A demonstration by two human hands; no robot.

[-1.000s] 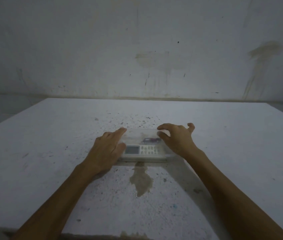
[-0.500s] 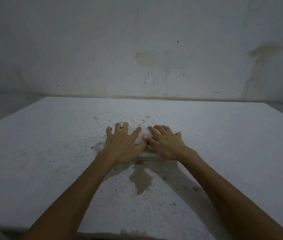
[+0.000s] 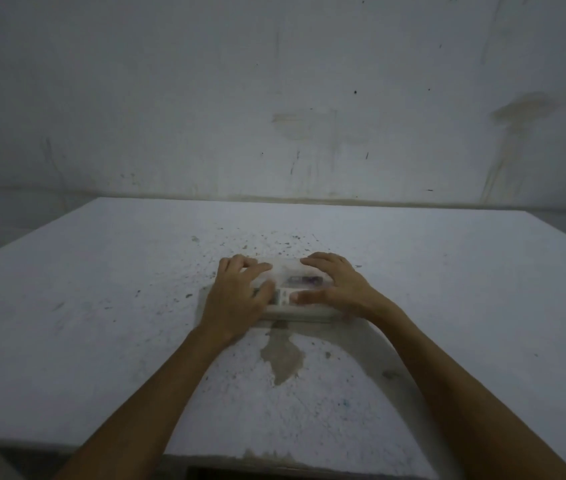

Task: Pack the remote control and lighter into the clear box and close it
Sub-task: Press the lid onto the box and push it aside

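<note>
A clear box (image 3: 292,273) lies flat on the white table, its lid down. Through the lid I see part of the white remote control (image 3: 283,296) and, behind it, a purple lighter (image 3: 304,280). My left hand (image 3: 238,296) rests palm down on the box's left half, fingers spread over the lid. My right hand (image 3: 340,289) lies flat on the right half, its thumb along the front edge. Both hands cover most of the box, so its ends are hidden.
The white table (image 3: 101,323) is speckled with dark marks and has a brownish stain (image 3: 283,356) just in front of the box. A stained wall (image 3: 274,116) rises behind the far edge. The near table edge runs along the bottom of the view.
A second ago my hands hovered at the box's two ends. They then came together flat on the lid, and now have slid apart a little, showing the remote and lighter between them.
</note>
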